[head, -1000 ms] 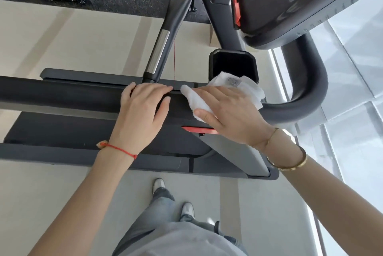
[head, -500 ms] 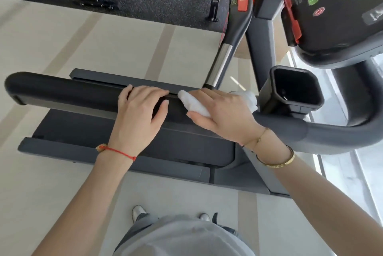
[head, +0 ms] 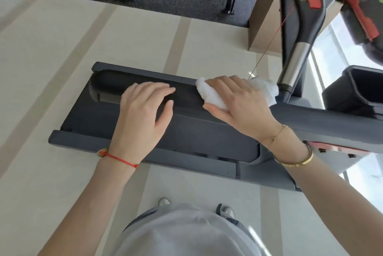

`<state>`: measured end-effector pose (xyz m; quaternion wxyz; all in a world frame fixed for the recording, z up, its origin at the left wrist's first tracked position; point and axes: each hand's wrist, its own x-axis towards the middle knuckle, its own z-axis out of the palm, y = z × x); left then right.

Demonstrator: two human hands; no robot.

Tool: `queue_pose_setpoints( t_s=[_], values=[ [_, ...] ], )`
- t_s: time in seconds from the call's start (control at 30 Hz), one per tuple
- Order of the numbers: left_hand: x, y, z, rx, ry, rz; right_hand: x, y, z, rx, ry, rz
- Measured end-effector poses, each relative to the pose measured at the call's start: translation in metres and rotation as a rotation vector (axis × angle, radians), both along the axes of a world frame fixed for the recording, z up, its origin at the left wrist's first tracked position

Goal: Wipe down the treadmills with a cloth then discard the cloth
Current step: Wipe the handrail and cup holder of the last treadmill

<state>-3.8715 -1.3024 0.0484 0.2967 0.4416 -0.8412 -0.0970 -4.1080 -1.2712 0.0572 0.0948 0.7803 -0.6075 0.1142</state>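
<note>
1. White cloth (head: 213, 95) sits crumpled under my right hand (head: 240, 102), pressed onto the dark padded handrail (head: 186, 92) of the treadmill (head: 207, 131).
2. My right fingers are spread flat over the cloth, holding it down against the rail rather than closing around it; bunched ends stick out on both sides of my hand.
3. My left hand (head: 145, 110) rests just beside it on the same rail, fingers loosely apart, holding nothing.
4. Below the rail lies the treadmill's dark deck, and the pale floor (head: 51, 69) spreads around it.
5. A silver-and-black upright grip (head: 294, 65) rises just past the cloth.
</note>
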Motion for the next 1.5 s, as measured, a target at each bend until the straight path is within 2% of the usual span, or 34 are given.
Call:
queue_pose_setpoints(
  t_s=[0.23,0.63,0.8,1.03,1.33,1.5],
  values=[
    [0.083,0.003,-0.008,0.043,0.040,0.146,0.070,-0.035,0.007,-0.037,0.003,0.121],
    [0.198,0.030,-0.028,0.079,0.039,0.508,0.210,-0.065,-0.005,-0.175,-0.006,0.570],
    [0.242,0.038,-0.038,0.138,0.039,0.681,0.269,-0.087,-0.021,-0.034,-0.090,0.710],
    [0.309,0.019,-0.043,0.166,0.060,0.903,0.365,-0.143,-0.045,0.226,-0.296,0.777],
    [0.419,-0.041,-0.040,0.191,0.114,1.141,0.495,-0.237,-0.057,0.351,-0.408,0.820],
    [0.471,-0.073,-0.041,0.213,0.121,1.191,0.554,-0.280,-0.059,0.359,-0.428,0.828]
  ],
)
